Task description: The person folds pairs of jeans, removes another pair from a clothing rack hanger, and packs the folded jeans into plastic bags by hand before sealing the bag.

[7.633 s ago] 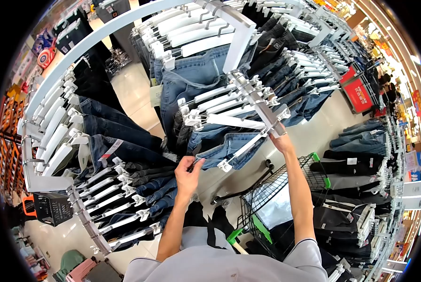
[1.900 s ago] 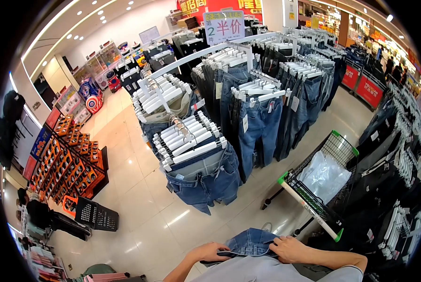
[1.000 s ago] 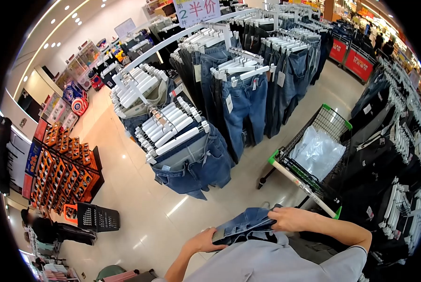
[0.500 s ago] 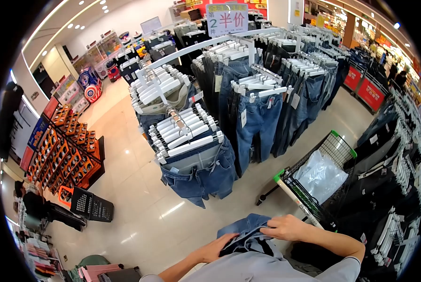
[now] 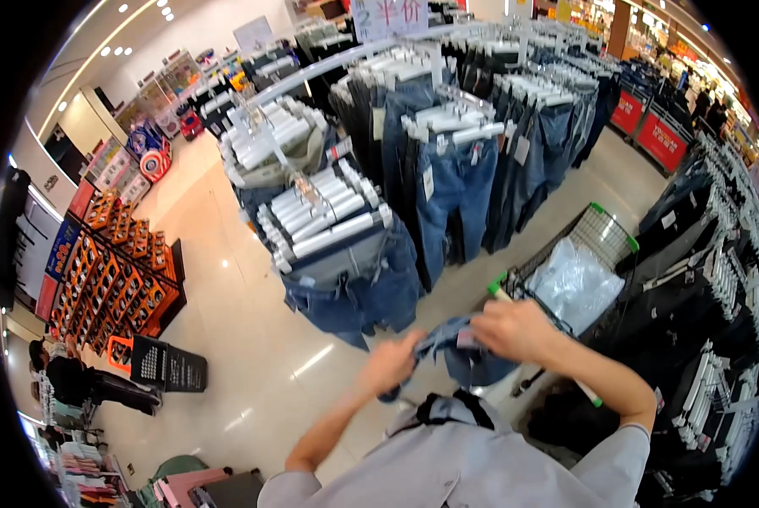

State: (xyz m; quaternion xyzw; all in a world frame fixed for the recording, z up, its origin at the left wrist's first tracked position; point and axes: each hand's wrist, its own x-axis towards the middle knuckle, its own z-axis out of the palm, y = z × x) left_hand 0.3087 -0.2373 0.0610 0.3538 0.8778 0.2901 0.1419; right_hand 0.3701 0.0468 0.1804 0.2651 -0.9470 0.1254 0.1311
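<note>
A blue denim garment [image 5: 473, 362] is held up in front of the grey shirt, bunched between both hands, with a small pale label near its top edge. My left hand [image 5: 390, 362], somewhat blurred, is closed on its left end. Closed round the right part of the top edge is my right hand [image 5: 511, 328]. The lower part of the denim hangs down over the floor. Beyond the hands, blue jeans [image 5: 354, 292] hang from white hangers [image 5: 324, 207] on a metal rack.
A shopping cart [image 5: 595, 398] holding a clear plastic bag [image 5: 576, 279] stands at the right. Dark trousers [image 5: 684, 279] hang along the right side. At the left are an orange display rack [image 5: 121, 279], a black basket [image 5: 172, 366] and a person in black [image 5: 74, 381].
Both hands have risen away from the waist and moved forward, carrying the denim garment with them. The garment now hangs out in front of the shirt.
</note>
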